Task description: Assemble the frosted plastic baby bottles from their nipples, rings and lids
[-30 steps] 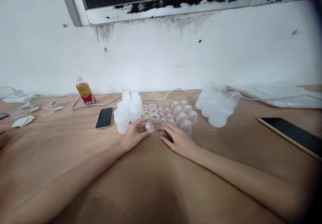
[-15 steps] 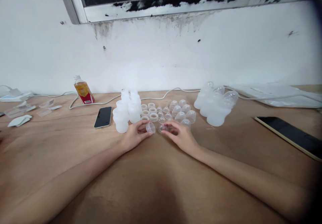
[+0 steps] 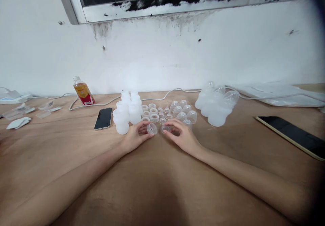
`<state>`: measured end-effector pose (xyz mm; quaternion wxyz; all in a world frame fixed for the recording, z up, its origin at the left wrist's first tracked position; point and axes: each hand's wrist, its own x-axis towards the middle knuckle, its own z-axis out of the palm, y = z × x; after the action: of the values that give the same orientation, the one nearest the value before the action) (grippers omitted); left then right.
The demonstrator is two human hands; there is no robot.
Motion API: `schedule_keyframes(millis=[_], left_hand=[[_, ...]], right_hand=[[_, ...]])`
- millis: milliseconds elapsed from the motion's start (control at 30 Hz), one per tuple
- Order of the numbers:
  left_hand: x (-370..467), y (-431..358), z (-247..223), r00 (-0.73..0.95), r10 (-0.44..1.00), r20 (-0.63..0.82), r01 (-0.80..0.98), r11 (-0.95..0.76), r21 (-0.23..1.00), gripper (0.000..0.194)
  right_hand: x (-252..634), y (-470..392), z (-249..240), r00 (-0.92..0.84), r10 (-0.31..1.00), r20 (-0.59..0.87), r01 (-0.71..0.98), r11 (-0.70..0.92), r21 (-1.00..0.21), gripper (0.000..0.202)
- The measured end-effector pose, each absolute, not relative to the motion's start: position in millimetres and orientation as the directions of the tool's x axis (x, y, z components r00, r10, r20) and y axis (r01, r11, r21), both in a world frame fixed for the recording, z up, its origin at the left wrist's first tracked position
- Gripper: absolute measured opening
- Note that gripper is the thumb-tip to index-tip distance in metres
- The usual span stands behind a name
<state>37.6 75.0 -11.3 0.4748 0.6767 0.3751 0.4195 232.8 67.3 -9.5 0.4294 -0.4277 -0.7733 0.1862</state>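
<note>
My left hand (image 3: 136,134) grips a clear plastic screw ring (image 3: 151,128) by its side, tilted with its opening toward the right. Between the fingertips of my right hand (image 3: 183,133) is a small clear bottle nipple (image 3: 165,128), its wide base turned toward the ring. A narrow gap separates the two parts. Just behind my hands lie several more rings (image 3: 154,118), several clear nipples (image 3: 162,120) and several dome-shaped clear caps (image 3: 192,116). My right fingers partly hide the nearest cap.
White bottles (image 3: 122,126) stand in a cluster at left; domed bottles (image 3: 216,116) stand at right. A phone (image 3: 103,119), a drink bottle (image 3: 84,92) and a cable (image 3: 166,96) are left and behind. Another phone (image 3: 291,136) and a plastic bag (image 3: 274,95) lie right.
My right hand has turned the nipple slightly, so more of its round base faces the camera. My left hand keeps the ring in nearly the same place. The view shifts slightly.
</note>
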Motion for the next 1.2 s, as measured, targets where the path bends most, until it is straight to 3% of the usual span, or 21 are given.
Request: schedule_keyframes(millis=[167,300,467,567,733,867,967,1067,1200], left_hand=[[36,76,-15,0.411,0.876,0.254,0.131,-0.332,0.934,0.039],[36,76,-16,0.431,0.86,0.272,0.129,-0.358,0.925,0.04],[49,73,-11,0.467,0.826,0.317,0.097,-0.404,0.91,0.036],[58,72,-10,0.429,0.843,0.324,0.027,-0.37,0.928,0.03],[60,72,-11,0.354,0.894,0.273,-0.049,-0.274,0.96,0.027],[56,72,-10,0.322,0.89,0.322,-0.023,-0.333,0.943,0.026],[54,70,-7,0.309,0.87,0.386,0.13,-0.44,0.888,0.028],[53,67,-4,0.345,0.831,0.436,0.247,-0.529,0.812,0.032],[52,65,-3,0.389,0.768,0.508,0.287,-0.625,0.726,0.032]], right_hand=[[233,63,-6,-0.338,0.755,0.562,0.546,0.644,-0.536,0.021],[233,62,-8,-0.363,0.768,0.528,0.541,0.635,-0.551,0.035],[227,63,-8,-0.325,0.729,0.603,0.526,0.669,-0.526,0.017],[223,64,-8,-0.343,0.673,0.655,0.532,0.714,-0.455,0.023],[221,63,-9,-0.503,0.668,0.548,0.548,0.737,-0.395,0.037],[222,63,-8,-0.572,0.683,0.454,0.51,0.729,-0.456,0.042],[225,65,-7,-0.531,0.703,0.473,0.475,0.709,-0.521,0.04],[226,67,-7,-0.416,0.778,0.471,0.393,0.621,-0.678,0.04],[226,72,-8,-0.433,0.858,0.277,0.263,0.414,-0.872,0.038]])
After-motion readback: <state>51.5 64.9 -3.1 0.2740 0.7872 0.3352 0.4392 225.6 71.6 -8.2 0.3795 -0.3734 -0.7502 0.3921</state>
